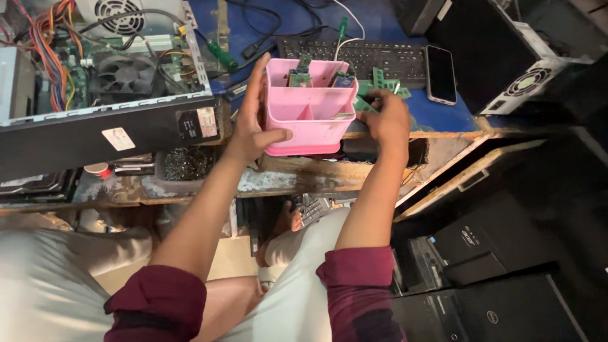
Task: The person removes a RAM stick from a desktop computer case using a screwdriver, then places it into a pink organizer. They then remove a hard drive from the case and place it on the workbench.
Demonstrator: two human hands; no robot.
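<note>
Left hand (pixel 250 130) clasps the glossy pink plastic box (pixel 309 112) (compartmented, holding green circuit boards (pixel 301 75)) at the desk edge; right hand (pixel 390 121), at its three o'clock, pinches another green board (pixel 363 106).

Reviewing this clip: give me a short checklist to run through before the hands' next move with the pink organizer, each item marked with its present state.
1. Left hand has a grip on the pink plastic compartment organizer, thumb across its front: ok.
2. Right hand is at the organizer's right side; whether it grips the organizer or the green circuit board strips beside it: cannot tell.
3. Organizer held upright, green boards standing inside: ok.
4. Organizer resting on the worn wooden bench edge or lifted off it: cannot tell.
5. Black smartphone lies apart from both hands: ok.
6. Open desktop computer case sits close beside the left hand: ok.
</note>
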